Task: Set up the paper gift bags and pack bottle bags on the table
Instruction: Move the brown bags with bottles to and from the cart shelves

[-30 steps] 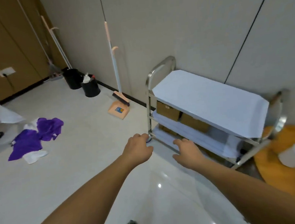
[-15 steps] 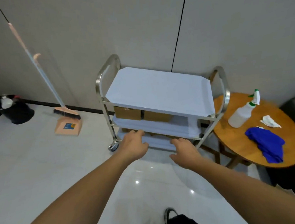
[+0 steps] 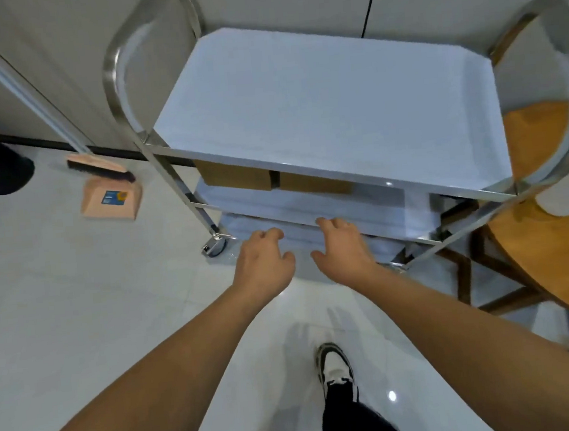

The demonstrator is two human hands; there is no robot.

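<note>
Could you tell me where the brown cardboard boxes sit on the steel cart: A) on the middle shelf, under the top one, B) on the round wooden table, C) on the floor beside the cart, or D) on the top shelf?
A: the two brown cardboard boxes sit side by side on the steel cart just below its white-covered top shelf.
</note>
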